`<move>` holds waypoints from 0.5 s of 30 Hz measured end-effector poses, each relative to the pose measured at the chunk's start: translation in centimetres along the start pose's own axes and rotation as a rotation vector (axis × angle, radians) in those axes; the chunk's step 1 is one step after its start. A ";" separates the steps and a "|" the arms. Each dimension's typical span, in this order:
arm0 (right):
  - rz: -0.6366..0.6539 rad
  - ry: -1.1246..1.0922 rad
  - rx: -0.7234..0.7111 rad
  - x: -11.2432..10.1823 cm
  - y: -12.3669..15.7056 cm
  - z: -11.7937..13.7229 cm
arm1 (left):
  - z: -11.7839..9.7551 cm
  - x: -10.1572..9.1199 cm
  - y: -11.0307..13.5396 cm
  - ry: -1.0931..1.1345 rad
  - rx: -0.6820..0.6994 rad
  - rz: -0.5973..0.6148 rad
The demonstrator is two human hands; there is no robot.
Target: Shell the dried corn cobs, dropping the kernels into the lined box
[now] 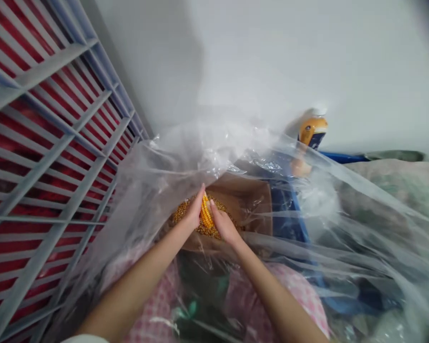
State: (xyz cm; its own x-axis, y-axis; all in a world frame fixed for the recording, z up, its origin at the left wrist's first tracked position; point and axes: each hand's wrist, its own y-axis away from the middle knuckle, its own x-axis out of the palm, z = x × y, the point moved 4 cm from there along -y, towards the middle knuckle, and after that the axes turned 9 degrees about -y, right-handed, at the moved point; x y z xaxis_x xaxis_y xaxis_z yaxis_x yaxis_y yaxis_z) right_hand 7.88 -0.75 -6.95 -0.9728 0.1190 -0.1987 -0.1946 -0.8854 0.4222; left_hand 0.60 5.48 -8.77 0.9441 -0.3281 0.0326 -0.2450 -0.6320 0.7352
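Between my two hands is a yellow corn cob (pixel 207 214), held tilted above a cardboard box (pixel 259 200). My left hand (pixel 195 209) presses along the cob's left side, fingers pointing away from me. From the right, my right hand (pixel 222 223) grips the cob, its thumb lying near the kernels. Loose corn kernels (pixel 182 210) cover the bottom of the box below both hands. Clear plastic sheeting (pixel 143 190) surrounds the box and drapes over my lap.
A grey plastic lattice (pixel 67 138) with red material behind it rises on the left. A bottle with an orange body and white cap (pixel 313 129) stands at the right by the white wall (pixel 257 57). Beside the box is a blue container (pixel 289 209), partly under the plastic.
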 end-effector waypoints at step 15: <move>-0.212 0.089 0.038 -1.7 -1.8 -0.1 | -1.1 3.2 -0.1 0.397 0.036 -0.095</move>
State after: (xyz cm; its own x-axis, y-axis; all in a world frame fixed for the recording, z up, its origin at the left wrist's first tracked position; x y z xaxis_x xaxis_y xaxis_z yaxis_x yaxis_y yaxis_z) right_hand 9.91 0.56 -7.42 -0.8951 0.2588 -0.3630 -0.3995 -0.8270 0.3956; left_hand 3.91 5.26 -8.06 0.9729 0.0252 0.2300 -0.1536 -0.6729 0.7236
